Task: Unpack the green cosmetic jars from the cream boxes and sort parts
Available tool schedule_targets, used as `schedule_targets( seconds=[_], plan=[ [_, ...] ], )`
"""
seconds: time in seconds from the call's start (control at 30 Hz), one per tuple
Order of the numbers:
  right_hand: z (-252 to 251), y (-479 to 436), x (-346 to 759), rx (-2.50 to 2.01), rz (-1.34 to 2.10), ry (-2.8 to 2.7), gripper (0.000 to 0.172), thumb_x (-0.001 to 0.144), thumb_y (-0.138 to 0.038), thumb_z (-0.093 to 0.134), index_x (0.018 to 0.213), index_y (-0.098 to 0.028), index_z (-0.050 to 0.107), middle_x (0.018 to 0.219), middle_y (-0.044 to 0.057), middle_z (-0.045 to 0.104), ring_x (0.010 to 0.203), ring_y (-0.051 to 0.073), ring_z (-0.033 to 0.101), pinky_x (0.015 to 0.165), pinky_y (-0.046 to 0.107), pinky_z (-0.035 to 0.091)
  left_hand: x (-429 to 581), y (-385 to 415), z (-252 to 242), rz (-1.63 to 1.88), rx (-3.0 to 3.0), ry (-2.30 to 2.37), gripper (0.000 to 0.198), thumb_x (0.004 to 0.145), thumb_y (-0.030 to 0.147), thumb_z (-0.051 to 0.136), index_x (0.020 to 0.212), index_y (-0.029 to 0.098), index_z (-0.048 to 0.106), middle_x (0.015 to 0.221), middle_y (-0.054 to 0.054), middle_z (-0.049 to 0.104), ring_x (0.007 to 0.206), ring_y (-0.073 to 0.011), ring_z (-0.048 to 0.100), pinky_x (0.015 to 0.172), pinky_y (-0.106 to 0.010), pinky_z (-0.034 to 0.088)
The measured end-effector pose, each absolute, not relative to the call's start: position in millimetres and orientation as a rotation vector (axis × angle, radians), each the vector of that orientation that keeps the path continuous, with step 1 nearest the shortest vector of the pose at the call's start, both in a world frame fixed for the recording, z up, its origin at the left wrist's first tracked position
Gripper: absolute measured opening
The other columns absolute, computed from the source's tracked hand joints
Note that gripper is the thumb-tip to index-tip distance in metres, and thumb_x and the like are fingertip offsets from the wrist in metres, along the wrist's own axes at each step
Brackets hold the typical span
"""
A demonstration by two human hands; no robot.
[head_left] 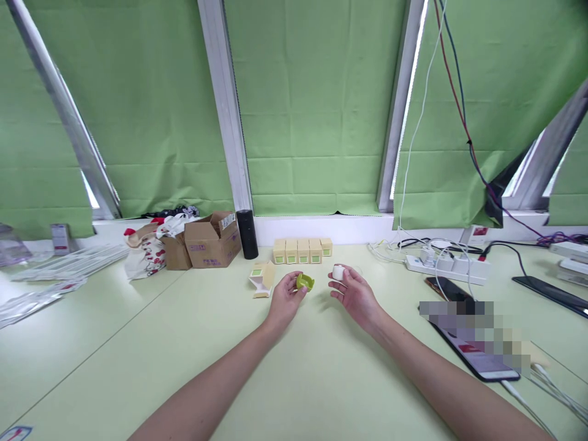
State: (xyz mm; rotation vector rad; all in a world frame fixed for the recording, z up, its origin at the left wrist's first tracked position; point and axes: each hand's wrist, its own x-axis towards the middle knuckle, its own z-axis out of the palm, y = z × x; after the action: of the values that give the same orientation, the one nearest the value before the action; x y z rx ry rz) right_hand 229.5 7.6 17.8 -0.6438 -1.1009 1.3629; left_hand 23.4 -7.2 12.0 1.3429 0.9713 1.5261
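My left hand point(285, 298) is closed in a pinch on a small yellow-green lid point(305, 282), held just above the pale green table point(294, 367). My right hand point(353, 294) holds a small white jar point(339, 272) between its fingertips, a short gap to the right of the lid. An opened cream and green carton point(262, 279) lies on the table just left of my left hand. Behind both hands stands a row of several closed cream cartons point(302, 251) with green labels.
Brown cardboard boxes point(212, 239) and a black cylinder point(247, 233) stand at the back left, beside a patterned bag point(146, 251). Plastic packets point(55, 272) lie far left. A power strip point(448, 266) with cables, and phones point(473, 352), occupy the right side.
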Motion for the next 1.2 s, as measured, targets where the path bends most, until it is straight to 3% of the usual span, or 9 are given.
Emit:
schedule_targets(
  seconds=[0.3,0.4,0.5,0.6,0.83,1.2],
  plan=[
    [32,18,237,-0.649,1.206,-1.158,0.046,0.072,-0.042,0.086,0.111,-0.025,0.071,0.089,0.000,0.065,0.081,0.017,0.063,0.086,0.042,0.059,25,-7,8,1.528,1.378,1.005,0.055,0.072,0.044,0.085,0.114,0.017,0.061,0.115,-0.014,0.074,0.108,-0.0255,0.071,0.099,-0.042,0.053],
    [29,38,241,-0.808,1.003,-1.329,0.048,0.075,-0.037,0.079,0.119,-0.021,0.068,0.090,0.002,0.066,0.079,0.017,0.063,0.085,0.042,0.058,25,-7,9,1.521,1.390,1.032,0.056,0.073,0.044,0.084,0.116,0.017,0.061,0.115,-0.014,0.073,0.108,-0.0254,0.070,0.098,-0.043,0.053],
    [26,60,247,-1.061,0.560,-1.610,0.046,0.079,-0.031,0.067,0.123,-0.019,0.062,0.103,0.005,0.065,0.081,0.018,0.065,0.075,0.038,0.057,25,-8,8,1.516,1.401,1.040,0.055,0.074,0.044,0.083,0.116,0.017,0.060,0.116,-0.015,0.073,0.107,-0.0253,0.070,0.097,-0.043,0.053],
    [23,76,251,-1.147,0.332,-1.759,0.047,0.078,-0.021,0.062,0.125,-0.020,0.057,0.112,0.006,0.063,0.087,0.019,0.064,0.079,0.038,0.053,25,-7,7,1.515,1.404,1.042,0.054,0.074,0.043,0.083,0.116,0.017,0.060,0.115,-0.014,0.073,0.107,-0.0250,0.070,0.096,-0.042,0.054],
    [11,84,240,-1.242,0.039,-2.110,0.054,0.071,0.004,0.056,0.120,-0.019,0.061,0.112,0.009,0.071,0.105,0.026,0.060,0.092,0.038,0.037,25,-7,7,1.518,1.404,1.051,0.052,0.074,0.041,0.084,0.115,0.018,0.061,0.113,-0.012,0.074,0.103,-0.0232,0.071,0.094,-0.039,0.054],
    [-4,86,231,-1.430,-0.181,-2.270,0.071,0.065,0.006,0.055,0.132,-0.016,0.055,0.115,0.012,0.074,0.110,0.027,0.060,0.096,0.036,0.026,24,-7,5,1.507,1.396,1.055,0.053,0.075,0.041,0.084,0.117,0.019,0.060,0.112,-0.012,0.073,0.103,-0.0236,0.069,0.097,-0.042,0.052]
  ],
)
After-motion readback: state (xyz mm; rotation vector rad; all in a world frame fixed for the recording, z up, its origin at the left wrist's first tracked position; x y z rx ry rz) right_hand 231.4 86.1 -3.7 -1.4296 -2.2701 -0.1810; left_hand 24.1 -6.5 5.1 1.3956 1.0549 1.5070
